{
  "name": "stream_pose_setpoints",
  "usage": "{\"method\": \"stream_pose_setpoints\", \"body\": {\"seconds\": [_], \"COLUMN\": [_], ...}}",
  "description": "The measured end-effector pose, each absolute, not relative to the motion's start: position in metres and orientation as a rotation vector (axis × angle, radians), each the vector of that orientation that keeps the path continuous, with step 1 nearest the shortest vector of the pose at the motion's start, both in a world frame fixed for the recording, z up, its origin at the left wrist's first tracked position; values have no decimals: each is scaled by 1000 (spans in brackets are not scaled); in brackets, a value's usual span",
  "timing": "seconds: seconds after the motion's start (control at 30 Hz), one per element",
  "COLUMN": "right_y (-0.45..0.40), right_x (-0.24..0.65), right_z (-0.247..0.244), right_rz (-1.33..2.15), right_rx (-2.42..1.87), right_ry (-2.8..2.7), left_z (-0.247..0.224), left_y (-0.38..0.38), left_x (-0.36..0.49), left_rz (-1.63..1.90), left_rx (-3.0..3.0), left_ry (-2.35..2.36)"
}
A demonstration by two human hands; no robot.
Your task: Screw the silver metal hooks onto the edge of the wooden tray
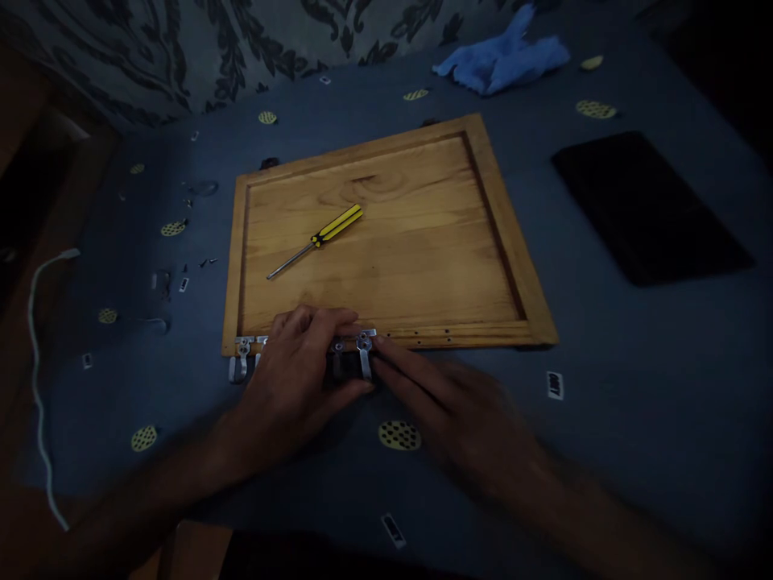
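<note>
A framed wooden panel (392, 242) lies flat, its near edge fitted with several metal hooks (243, 354). My left hand (295, 362) is closed over that edge, index finger above and thumb below one metal hook (364, 353). The fingers of my right hand (459, 403) are together and press at the right side of the same hook; its thumb is hidden. Small dark holes run along the edge to the right of this hook. On the panel rests a screwdriver (338, 225) with a yellow and black handle, its tip towards the lower left.
Loose screws (207, 262) and small metal pieces (161, 282) lie left of the panel on a blue patterned cloth (199, 395). A blue rag (507, 56) sits at the back, a dark flat tablet-like object (649, 209) at the right. A white cable (37, 362) runs along the left.
</note>
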State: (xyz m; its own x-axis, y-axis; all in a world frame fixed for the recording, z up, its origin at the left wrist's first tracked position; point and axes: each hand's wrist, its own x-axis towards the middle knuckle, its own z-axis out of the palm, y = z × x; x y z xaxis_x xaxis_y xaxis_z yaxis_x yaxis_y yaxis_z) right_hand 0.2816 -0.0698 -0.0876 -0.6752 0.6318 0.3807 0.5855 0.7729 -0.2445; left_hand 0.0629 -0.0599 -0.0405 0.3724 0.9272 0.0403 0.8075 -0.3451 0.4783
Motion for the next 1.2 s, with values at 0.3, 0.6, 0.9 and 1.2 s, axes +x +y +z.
{"method": "stream_pose_setpoints", "body": {"seconds": [0.3,0.6,0.9,1.2], "right_y": [-70,-68,-68,-70], "right_x": [281,277,277,278], "right_z": [-89,-85,-81,-87], "right_rz": [202,49,-27,-35], "right_rx": [-925,-927,-911,-940], "right_ry": [-2560,-2596,-2606,-2594], "left_z": [-40,-44,-34,-27], "left_y": [-60,-59,-60,-51], "left_x": [63,62,59,32], "left_rz": [445,465,381,635], "left_rx": [2245,2265,2290,2210], "left_ry": [1494,1484,1467,1479]}}
